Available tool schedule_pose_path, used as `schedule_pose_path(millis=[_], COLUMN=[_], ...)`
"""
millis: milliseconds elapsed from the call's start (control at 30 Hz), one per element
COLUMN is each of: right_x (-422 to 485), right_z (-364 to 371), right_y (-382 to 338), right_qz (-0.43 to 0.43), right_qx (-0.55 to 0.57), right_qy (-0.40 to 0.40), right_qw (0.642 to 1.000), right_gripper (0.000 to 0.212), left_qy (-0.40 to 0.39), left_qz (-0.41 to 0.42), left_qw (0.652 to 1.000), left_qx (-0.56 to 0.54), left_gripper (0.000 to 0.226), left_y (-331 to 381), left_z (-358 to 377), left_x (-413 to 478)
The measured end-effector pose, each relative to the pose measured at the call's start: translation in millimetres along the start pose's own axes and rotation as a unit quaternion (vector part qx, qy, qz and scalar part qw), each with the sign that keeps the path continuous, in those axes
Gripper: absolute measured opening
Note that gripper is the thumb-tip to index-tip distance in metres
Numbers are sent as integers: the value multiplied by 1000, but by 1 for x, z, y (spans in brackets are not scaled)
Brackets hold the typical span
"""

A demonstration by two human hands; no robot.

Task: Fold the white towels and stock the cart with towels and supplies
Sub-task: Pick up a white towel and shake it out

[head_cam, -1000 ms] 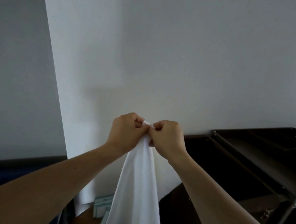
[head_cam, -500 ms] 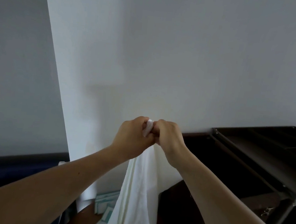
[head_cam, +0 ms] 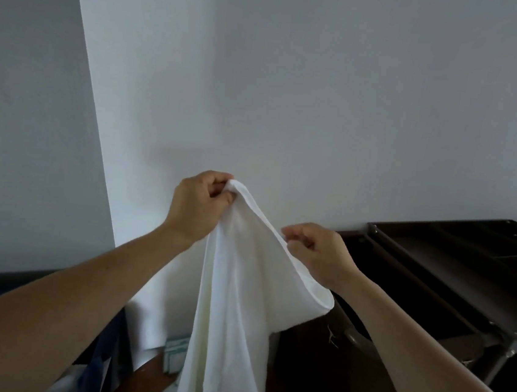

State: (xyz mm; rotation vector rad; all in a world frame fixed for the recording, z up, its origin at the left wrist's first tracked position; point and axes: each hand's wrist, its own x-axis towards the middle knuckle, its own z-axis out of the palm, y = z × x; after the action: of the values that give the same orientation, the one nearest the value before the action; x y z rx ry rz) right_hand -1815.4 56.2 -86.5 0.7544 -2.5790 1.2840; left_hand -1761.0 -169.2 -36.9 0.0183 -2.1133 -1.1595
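Our hands part: left hand (head_cam: 200, 204) grips the towel (head_cam: 233, 305) corner, right hand (head_cam: 318, 250) pinches along its edge, spreading it for folding.

A softly lit white wall (head_cam: 325, 91) meets a shadowed grey wall (head_cam: 21, 107) on the left, with dark brown furniture (head_cam: 302, 376) low down.

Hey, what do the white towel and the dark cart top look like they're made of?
The white towel: soft cloth, likely cotton terry; it drapes in limp folds, matte. The cart: dark brown, rigid tray with dividers and a slight sheen; plastic or coated metal, I cannot tell which.
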Motion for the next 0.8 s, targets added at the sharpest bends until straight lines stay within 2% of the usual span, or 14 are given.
schedule_pose_path(millis=[33, 100, 267, 367, 433, 467, 567, 633, 733, 800], right_x=[-3, -12, -38, -50, -56, -58, -61, -61, -61, -58], right_z=[1, 4, 9, 14, 19, 23, 35, 40, 42, 48], right_y=[14, 36, 62, 68, 69, 70, 77, 79, 76, 68], right_qz=[-7, -16, -25, -45, -77, -107, -209, -197, -107, -90], right_qx=[-45, -94, -118, -144, -139, -135, -154, -195, -289, -346], right_qy=[7, -26, -128, -154, -123, -93, -16, -61, -194, -227], right_qw=[999, 995, 984, 976, 980, 981, 965, 959, 931, 906], right_gripper=[24, 24, 31, 54, 72, 71, 47, 46, 72, 80], left_qy=[12, 28, 56, 62, 68, 71, 77, 81, 87, 90], left_qz=[-5, -11, -23, -35, -39, -40, -41, -40, -36, -34], left_qw=[1000, 999, 996, 994, 993, 993, 992, 991, 990, 989], left_qx=[-10, -24, -60, -79, -84, -85, -93, -96, -106, -113], left_gripper=[23, 26, 25, 23, 24, 24, 23, 23, 24, 24], left_y=[2, 6, 6, 5, 5, 5, 6, 7, 8, 8], left_z=[-1, -3, -6, -8, -9, -10, -15, -19, -25, -29], left_x=[4, 13, 26, 27, 27, 27, 30, 33, 39, 42])
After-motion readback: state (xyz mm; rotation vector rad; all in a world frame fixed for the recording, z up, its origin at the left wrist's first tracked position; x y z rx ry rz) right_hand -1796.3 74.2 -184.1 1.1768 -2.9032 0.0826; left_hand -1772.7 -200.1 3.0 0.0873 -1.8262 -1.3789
